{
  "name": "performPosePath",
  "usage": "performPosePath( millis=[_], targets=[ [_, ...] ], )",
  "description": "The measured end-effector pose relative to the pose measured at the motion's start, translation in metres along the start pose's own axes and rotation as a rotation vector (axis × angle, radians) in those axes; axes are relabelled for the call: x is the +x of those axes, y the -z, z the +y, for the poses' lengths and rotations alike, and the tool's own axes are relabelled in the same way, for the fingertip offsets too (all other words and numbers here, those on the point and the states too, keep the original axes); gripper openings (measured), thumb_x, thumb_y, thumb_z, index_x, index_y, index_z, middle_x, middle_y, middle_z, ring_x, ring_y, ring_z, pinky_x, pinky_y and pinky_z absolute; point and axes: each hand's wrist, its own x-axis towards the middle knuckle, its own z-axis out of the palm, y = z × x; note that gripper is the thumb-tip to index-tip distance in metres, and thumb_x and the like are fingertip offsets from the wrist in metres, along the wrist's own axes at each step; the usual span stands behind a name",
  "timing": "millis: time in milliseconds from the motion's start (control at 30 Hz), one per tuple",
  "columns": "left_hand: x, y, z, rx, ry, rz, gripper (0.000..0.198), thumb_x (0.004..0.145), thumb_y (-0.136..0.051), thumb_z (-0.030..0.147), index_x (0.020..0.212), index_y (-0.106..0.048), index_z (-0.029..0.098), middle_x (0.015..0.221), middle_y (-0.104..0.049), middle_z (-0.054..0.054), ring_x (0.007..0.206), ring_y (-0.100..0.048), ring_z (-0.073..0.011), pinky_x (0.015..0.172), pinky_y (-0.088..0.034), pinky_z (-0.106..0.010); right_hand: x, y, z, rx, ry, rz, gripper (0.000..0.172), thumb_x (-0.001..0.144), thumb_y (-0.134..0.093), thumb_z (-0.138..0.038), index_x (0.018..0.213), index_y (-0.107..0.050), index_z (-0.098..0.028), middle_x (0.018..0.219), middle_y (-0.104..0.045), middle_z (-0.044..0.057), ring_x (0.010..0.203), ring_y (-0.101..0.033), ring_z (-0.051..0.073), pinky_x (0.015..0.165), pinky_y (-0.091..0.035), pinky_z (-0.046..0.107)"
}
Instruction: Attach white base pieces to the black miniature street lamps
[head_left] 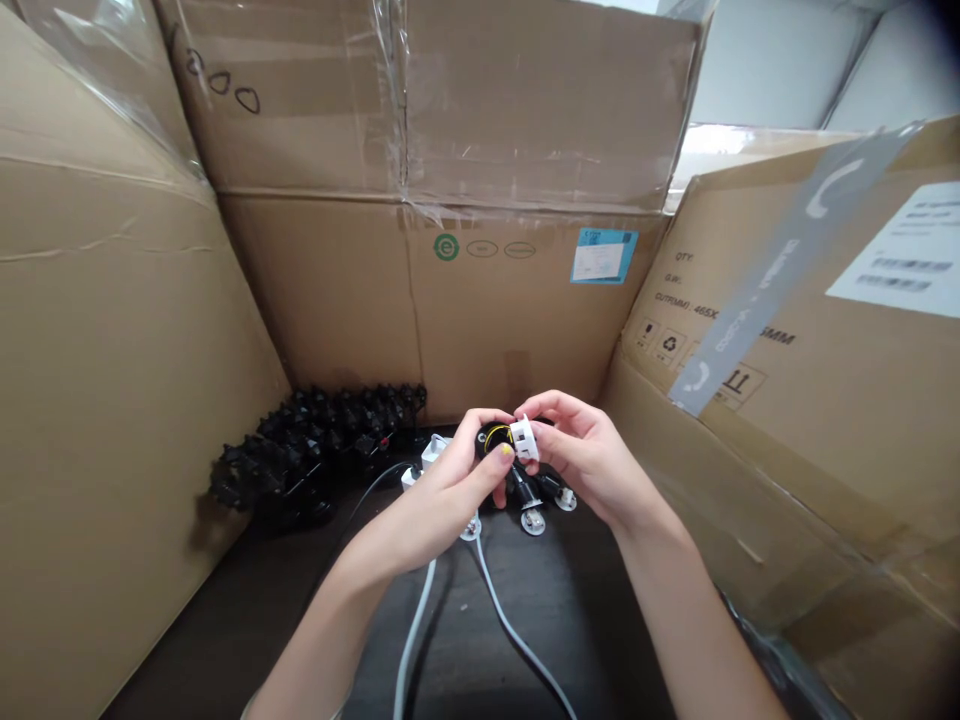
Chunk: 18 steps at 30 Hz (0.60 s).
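Note:
My left hand (446, 485) is closed on a black round housing (484, 440) with a yellow wire showing inside its opening. Between the thumb and fingers of my right hand (600, 455) is a white slotted cap (526, 440), held against the housing's right side. Whether the two parts are joined cannot be made out. Just below my hands lie a black cylindrical piece with a clear, white-rimmed end (533, 521) and a similar white-rimmed piece (566, 498). White plugs (433, 452) stand beside my left hand, partly hidden by it.
A heap of black spiky-looking parts (322, 440) lies at the back left of the dark table (465, 660). Two pale cables (421, 610) run toward me. Cardboard boxes wall in the left (112, 350), the back (337, 290) and the right (795, 420).

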Motion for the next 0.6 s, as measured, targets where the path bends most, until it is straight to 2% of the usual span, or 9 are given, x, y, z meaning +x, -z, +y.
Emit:
performPosePath(
  millis=[167, 300, 433, 600],
  targets=[
    [0.001, 0.0, -0.002, -0.028, -0.034, -0.035, 0.048, 0.091, -0.021, 0.057, 0.122, -0.037, 0.023, 0.108, -0.055, -0.008, 0.071, -0.053, -0.0134, 0.054, -0.034, -0.025, 0.001, 0.002, 0.004, -0.037, 0.01, 0.041, 0.018, 0.071, -0.073, -0.028, 0.082, -0.065, -0.017, 0.067, -0.059, -0.002, 0.055, -0.051, 0.007, 0.052, -0.042, 0.02],
    [0.001, -0.001, -0.004, -0.03, -0.038, -0.038, 0.053, 0.089, -0.016, 0.059, 0.121, -0.038, 0.023, 0.112, -0.053, -0.008, 0.07, -0.052, -0.0133, 0.054, -0.034, -0.026, 0.001, -0.001, 0.006, -0.094, 0.008, 0.09, 0.019, 0.068, -0.075, -0.028, 0.082, -0.067, -0.016, 0.067, -0.062, -0.001, 0.054, -0.05, 0.006, 0.05, -0.04, 0.019],
    [0.001, -0.001, -0.004, -0.025, -0.032, -0.01, 0.056, 0.087, -0.016, 0.062, 0.121, -0.039, 0.023, 0.108, -0.053, -0.008, 0.071, -0.052, -0.0139, 0.054, -0.034, -0.026, 0.0, -0.007, 0.003, -0.198, 0.037, 0.152, 0.021, 0.067, -0.075, -0.031, 0.08, -0.068, -0.016, 0.063, -0.061, 0.0, 0.054, -0.051, 0.008, 0.049, -0.039, 0.021],
    [0.001, -0.001, -0.005, 0.019, -0.006, 0.02, 0.057, 0.087, -0.017, 0.063, 0.123, -0.04, 0.024, 0.086, -0.054, -0.004, 0.07, -0.051, -0.0155, 0.054, -0.034, -0.026, 0.0, -0.011, 0.004, -0.273, 0.16, 0.165, 0.013, 0.069, -0.072, -0.028, 0.077, -0.07, -0.018, 0.072, -0.058, 0.0, 0.057, -0.046, 0.008, 0.053, -0.041, 0.022]
  ],
)
